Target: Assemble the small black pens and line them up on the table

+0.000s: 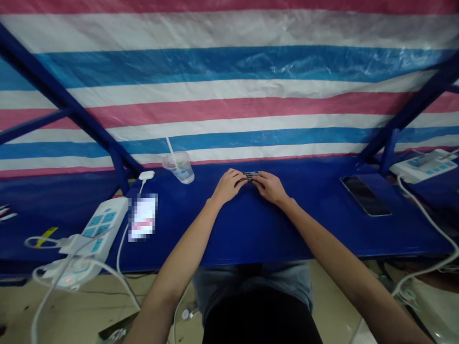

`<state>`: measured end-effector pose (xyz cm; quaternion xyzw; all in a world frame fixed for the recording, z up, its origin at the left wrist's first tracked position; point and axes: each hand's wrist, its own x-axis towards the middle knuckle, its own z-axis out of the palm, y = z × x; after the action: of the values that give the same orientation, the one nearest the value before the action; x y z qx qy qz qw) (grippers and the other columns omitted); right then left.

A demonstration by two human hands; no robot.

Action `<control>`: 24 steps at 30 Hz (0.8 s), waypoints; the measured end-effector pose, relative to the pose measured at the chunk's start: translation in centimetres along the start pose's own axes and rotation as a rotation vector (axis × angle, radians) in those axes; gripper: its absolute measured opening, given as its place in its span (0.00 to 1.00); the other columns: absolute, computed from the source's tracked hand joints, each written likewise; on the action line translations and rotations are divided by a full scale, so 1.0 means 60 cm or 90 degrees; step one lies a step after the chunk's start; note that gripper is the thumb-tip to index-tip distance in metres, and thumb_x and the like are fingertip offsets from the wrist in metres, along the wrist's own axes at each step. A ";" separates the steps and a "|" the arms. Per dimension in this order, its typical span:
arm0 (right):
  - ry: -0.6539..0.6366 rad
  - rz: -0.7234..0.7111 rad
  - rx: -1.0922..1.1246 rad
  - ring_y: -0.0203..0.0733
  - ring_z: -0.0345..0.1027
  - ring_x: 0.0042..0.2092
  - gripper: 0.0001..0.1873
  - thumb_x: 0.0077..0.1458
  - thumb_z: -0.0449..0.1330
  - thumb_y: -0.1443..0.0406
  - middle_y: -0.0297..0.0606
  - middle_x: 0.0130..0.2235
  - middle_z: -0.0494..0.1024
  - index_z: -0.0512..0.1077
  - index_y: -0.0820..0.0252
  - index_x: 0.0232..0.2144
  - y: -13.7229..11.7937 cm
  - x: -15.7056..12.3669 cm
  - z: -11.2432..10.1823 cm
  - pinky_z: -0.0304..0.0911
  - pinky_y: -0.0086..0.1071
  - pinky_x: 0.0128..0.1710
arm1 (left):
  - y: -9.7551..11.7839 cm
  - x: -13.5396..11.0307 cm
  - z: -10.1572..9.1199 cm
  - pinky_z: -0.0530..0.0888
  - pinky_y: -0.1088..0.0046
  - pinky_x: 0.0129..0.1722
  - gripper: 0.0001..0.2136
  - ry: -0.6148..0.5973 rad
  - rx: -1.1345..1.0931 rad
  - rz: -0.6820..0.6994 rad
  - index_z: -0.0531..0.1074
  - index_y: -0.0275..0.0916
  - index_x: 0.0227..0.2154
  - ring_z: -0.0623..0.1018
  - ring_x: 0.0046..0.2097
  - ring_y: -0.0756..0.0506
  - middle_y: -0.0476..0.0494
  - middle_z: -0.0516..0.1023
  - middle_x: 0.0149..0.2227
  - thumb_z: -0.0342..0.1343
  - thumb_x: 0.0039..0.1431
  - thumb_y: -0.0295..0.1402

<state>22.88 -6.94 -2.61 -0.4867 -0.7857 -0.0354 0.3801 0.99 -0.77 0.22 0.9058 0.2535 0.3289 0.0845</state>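
Black shirt [261, 317] below — left hand [228, 185] and right hand [270, 186] grasping one small grey object [252, 175].

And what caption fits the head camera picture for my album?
Left hand and right hand hold a small grey bundle at a blue table, a plastic cup nearby.

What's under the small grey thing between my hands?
Blue tabletop shows around the small grey thing. What lies directly beneath is hidden by it and your fingers, so I can't tell.
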 end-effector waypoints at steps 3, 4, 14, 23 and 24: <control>-0.015 -0.026 -0.028 0.47 0.74 0.45 0.11 0.68 0.57 0.65 0.45 0.45 0.80 0.79 0.56 0.46 -0.005 0.002 0.003 0.70 0.39 0.47 | 0.000 -0.003 -0.002 0.75 0.57 0.54 0.12 -0.008 0.019 0.006 0.76 0.40 0.50 0.74 0.51 0.41 0.41 0.80 0.48 0.62 0.67 0.37; -0.014 -0.030 -0.027 0.47 0.74 0.46 0.11 0.69 0.56 0.65 0.45 0.45 0.81 0.79 0.57 0.46 -0.007 0.003 0.003 0.70 0.40 0.47 | 0.000 -0.003 -0.002 0.75 0.57 0.53 0.10 -0.008 0.019 0.012 0.77 0.40 0.48 0.74 0.51 0.41 0.41 0.80 0.48 0.61 0.67 0.36; -0.002 0.005 0.026 0.48 0.75 0.47 0.13 0.70 0.56 0.63 0.44 0.47 0.81 0.79 0.54 0.48 -0.007 0.008 0.003 0.70 0.43 0.49 | 0.000 0.000 -0.009 0.75 0.54 0.54 0.10 0.008 -0.012 -0.007 0.78 0.42 0.47 0.74 0.52 0.41 0.41 0.79 0.47 0.60 0.68 0.38; 0.011 0.019 0.030 0.48 0.74 0.46 0.10 0.69 0.58 0.63 0.43 0.45 0.81 0.79 0.55 0.47 -0.008 0.010 -0.005 0.66 0.41 0.44 | 0.001 -0.002 -0.014 0.74 0.55 0.55 0.10 -0.014 -0.013 -0.033 0.76 0.40 0.49 0.73 0.53 0.40 0.41 0.78 0.50 0.59 0.69 0.38; 0.013 0.023 0.033 0.47 0.74 0.46 0.10 0.68 0.58 0.63 0.43 0.45 0.81 0.79 0.55 0.46 -0.008 0.010 -0.005 0.66 0.41 0.44 | 0.001 -0.001 -0.014 0.74 0.55 0.55 0.09 -0.022 -0.011 -0.035 0.76 0.40 0.48 0.73 0.53 0.40 0.41 0.78 0.49 0.58 0.70 0.38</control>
<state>22.56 -6.89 -1.86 -0.4906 -0.7735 -0.0132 0.4011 0.42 -0.88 0.83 0.9032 0.2741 0.3129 0.1060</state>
